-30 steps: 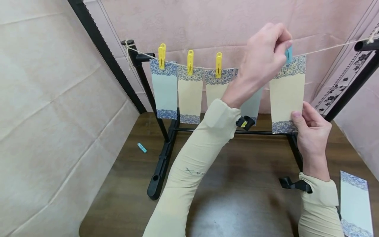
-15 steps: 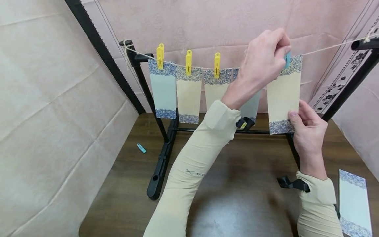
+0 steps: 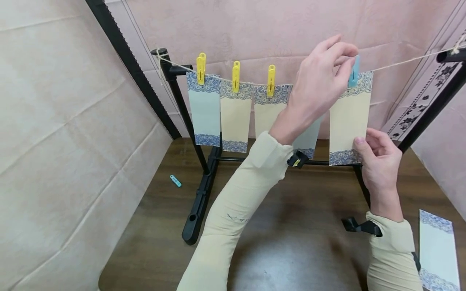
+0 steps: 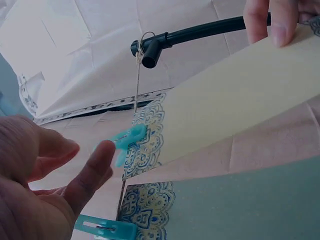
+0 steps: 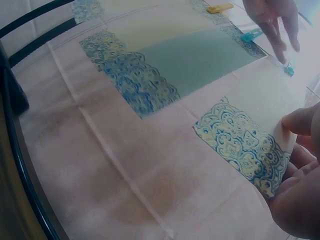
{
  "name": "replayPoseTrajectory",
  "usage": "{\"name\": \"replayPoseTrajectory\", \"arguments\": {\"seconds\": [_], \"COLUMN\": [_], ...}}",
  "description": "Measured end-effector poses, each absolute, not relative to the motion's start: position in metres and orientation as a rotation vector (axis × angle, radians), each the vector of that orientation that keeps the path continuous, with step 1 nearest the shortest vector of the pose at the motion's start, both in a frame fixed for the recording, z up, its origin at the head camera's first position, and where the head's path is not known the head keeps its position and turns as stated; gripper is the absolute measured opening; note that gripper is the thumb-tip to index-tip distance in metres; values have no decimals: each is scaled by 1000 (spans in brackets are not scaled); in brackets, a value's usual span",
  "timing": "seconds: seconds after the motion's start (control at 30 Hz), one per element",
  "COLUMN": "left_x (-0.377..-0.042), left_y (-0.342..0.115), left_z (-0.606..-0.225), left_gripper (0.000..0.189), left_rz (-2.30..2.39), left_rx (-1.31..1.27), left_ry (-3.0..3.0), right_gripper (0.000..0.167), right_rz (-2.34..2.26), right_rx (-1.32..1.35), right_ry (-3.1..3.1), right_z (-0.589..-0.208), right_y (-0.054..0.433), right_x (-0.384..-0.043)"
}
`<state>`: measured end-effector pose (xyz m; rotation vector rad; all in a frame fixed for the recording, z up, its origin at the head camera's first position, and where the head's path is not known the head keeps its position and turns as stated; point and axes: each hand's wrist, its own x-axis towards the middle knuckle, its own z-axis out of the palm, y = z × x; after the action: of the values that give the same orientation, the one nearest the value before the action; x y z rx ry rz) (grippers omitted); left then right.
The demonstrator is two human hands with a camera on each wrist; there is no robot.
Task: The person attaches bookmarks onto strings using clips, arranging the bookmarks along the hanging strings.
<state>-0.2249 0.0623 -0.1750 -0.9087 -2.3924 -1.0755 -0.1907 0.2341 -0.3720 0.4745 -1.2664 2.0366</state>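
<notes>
In the head view my left hand (image 3: 314,91) is beside a blue clothespin (image 3: 354,72), which clips a cream card (image 3: 347,121) with a blue lace border to the string (image 3: 400,60). The left wrist view has the thumb and fingers spread apart, one fingertip close to that clothespin (image 4: 132,136). My right hand (image 3: 382,169) pinches the cream card's lower right edge between thumb and fingers. Partly behind my left wrist hangs a light blue card (image 3: 307,135); its own blue clothespin (image 4: 110,229) appears in the left wrist view.
Three yellow clothespins (image 3: 236,76) hold more cards (image 3: 204,109) on the string's left part. A black stand (image 3: 200,198) carries the string over a wooden table (image 3: 291,226). One blue clothespin (image 3: 175,180) lies at left, another card (image 3: 438,250) at lower right.
My left thumb and fingers have spread and let go of the blue clothespin, which stays on the card and string. My right hand keeps its pinch on the card.
</notes>
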Motion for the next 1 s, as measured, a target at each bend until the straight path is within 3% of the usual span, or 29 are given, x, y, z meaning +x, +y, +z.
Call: {"name": "replayPoseTrajectory", "arguments": {"seconds": [0.4, 0.7, 1.0], "left_x": [-205, -200, -202], "left_y": [27, -22, -54], "left_z": [-199, -233, -271], "left_gripper": [22, 20, 20], "left_rz": [-1293, -1356, -1377], "left_rx": [-1046, -1094, -1160], "left_ry": [-2019, -1968, -2022], "right_gripper": [26, 19, 25], "right_rz": [2062, 2027, 1999], "right_rx": [451, 286, 335], "right_ry": [-1315, -1524, -1673], "right_z": [-374, -379, -382], "right_y": [237, 253, 271], "right_x": [-194, -190, -179]}}
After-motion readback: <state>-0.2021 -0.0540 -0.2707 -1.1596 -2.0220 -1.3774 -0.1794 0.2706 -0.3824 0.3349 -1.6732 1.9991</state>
